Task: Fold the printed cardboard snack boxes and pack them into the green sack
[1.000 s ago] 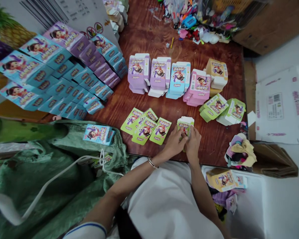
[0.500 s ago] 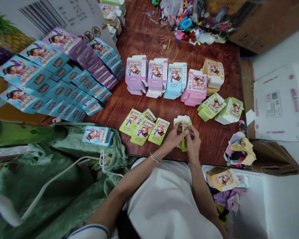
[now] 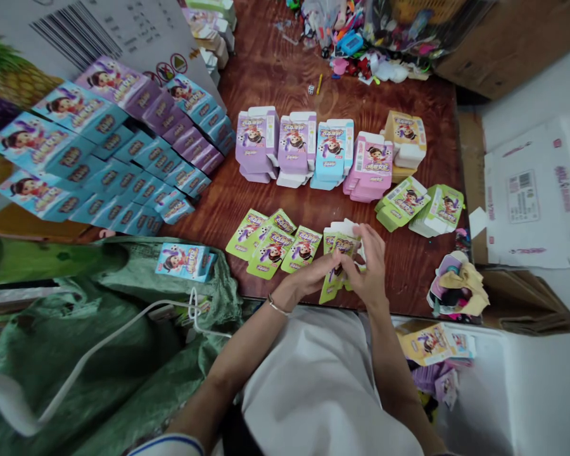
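Observation:
A green carton (image 3: 331,286) with white end flaps and a printed cartoon figure is between my two hands at the table's front edge. My left hand (image 3: 317,271) holds its left side, with the other fingers partly hidden. On the right side, my right hand (image 3: 369,263) grips the carton, its fingers curled over the edge near the top and its thumb on the front. Left of my hands lie several flat green printed cards or cartons (image 3: 272,252), partly overlapping.
Purple cartons (image 3: 256,142), a blue carton (image 3: 331,168) and pink cartons (image 3: 370,161) stand behind. Folded green cartons (image 3: 439,212) lie at the right. Stacked blue boxes (image 3: 109,174) fill the left. Small toys (image 3: 361,63) heap at the back. A green sack (image 3: 104,342) hangs front left.
The carton has swung from upright to tilted, its lower end moving left and toward me. My right hand has opened its fingers further upward, and my left hand has shifted slightly left.

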`<state>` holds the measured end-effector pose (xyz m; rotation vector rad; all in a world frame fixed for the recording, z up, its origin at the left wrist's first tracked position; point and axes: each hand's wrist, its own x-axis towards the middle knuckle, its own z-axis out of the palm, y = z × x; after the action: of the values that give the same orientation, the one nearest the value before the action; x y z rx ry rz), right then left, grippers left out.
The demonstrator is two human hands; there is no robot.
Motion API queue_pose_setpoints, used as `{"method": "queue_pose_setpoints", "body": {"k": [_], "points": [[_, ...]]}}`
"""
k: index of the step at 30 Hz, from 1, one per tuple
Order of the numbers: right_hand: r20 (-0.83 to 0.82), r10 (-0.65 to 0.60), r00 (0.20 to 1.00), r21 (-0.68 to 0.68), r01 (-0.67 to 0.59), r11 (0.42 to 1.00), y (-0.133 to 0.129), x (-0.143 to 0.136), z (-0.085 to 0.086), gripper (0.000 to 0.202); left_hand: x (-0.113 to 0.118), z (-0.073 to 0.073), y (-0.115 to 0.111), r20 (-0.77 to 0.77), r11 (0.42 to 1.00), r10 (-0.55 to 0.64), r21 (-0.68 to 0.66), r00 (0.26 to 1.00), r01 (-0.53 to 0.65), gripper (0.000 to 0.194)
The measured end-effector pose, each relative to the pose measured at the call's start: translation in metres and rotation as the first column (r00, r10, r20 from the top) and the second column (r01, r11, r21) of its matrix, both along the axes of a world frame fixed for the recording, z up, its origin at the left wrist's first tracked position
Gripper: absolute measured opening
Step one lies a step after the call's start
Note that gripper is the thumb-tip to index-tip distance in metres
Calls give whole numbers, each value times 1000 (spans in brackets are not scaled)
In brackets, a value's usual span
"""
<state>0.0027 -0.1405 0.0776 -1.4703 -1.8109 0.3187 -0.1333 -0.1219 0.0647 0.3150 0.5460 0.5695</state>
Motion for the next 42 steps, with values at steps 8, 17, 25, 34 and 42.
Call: {"method": "queue_pose_setpoints", "body": {"k": [8, 17, 25, 34, 42], "points": [[-555, -107, 825, -221, -23, 975, -10, 28, 12, 34, -1, 10, -9, 182, 975, -201, 133, 963, 178, 83], [-474, -363, 802, -357, 202, 912, -20, 16, 3, 38, 8, 6, -4, -390, 948, 197, 309, 899, -74, 55], [-383, -338, 860, -130, 312, 941, -29, -2, -6, 38, 6, 6, -9, -453, 653, 539, 757, 710, -13, 64], [-584, -406, 703, -434, 153, 888, -19, -8, -5, 31, 3, 12, -9, -606, 777, 391, 621, 692, 105, 34], [-429, -541, 723, -197, 510, 838, -15, -5, 3, 39, 1, 15, -8, -622, 296, 486, 778, 614, 554, 89]]}}
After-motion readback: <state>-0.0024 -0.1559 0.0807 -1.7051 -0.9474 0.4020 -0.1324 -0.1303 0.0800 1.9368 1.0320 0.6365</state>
